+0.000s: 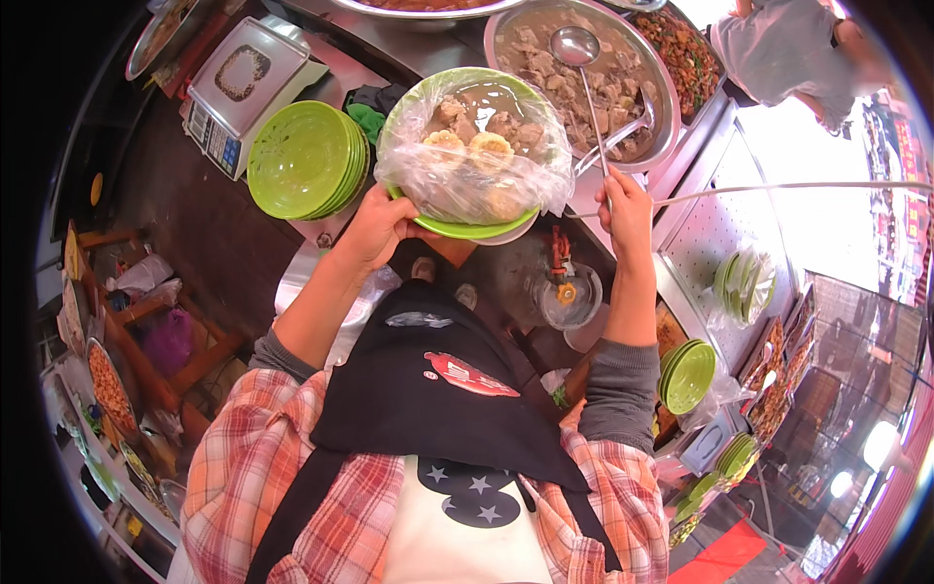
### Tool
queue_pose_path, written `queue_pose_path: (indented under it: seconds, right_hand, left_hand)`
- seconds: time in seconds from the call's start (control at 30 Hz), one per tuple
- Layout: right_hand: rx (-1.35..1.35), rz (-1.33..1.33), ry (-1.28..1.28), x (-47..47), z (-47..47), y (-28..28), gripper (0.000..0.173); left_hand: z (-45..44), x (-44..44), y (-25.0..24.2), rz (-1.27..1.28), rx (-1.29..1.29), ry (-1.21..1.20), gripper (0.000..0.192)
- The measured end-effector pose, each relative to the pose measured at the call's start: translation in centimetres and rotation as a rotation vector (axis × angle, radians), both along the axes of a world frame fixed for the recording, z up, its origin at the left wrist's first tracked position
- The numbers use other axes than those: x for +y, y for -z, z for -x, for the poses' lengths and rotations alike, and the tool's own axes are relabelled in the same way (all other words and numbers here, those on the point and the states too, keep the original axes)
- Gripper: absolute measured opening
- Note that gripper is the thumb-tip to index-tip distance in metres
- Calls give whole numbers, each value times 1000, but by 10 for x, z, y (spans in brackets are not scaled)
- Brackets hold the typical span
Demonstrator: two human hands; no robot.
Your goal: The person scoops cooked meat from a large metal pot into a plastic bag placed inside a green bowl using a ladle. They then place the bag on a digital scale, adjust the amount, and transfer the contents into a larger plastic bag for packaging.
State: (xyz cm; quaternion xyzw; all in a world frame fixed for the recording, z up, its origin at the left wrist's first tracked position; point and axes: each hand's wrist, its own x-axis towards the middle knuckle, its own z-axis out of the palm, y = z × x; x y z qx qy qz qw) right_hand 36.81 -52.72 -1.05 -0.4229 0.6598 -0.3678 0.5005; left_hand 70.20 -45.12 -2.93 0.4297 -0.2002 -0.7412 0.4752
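Observation:
My left hand (383, 223) grips the lower left rim of a green bowl (474, 228) lined with a clear plastic bag (467, 175). Broth, chunks of meat and pieces of corn (490, 150) lie inside it. My right hand (626, 208) is closed around the handle of a metal ladle (575, 47), whose cup rests over a large metal basin (668, 120) of meat stew. A second metal utensil (620, 135) leans in the same basin, its handle running down close to my right hand. The bowl is just left of the basin and partly in front of it.
A stack of green plates (299, 160) stands at left beside a weighing scale (248, 77). A tray of chopped red and green food (675, 62) adjoins the basin. A thin cord (788, 187) crosses at right. More green bowls (689, 376) are lower right; another person (781, 55) stands at upper right.

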Motion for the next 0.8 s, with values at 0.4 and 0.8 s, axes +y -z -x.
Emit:
queue_pose_path:
  seconds: [0.4, 0.8]
  right_hand:
    - [-451, -83, 300, 202, 0, 11, 59]
    - [-810, 92, 517, 372, 159, 14, 36]
  left_hand:
    - [34, 80, -5, -18, -49, 231, 50]
    - [197, 221, 50, -106, 77, 680, 46]
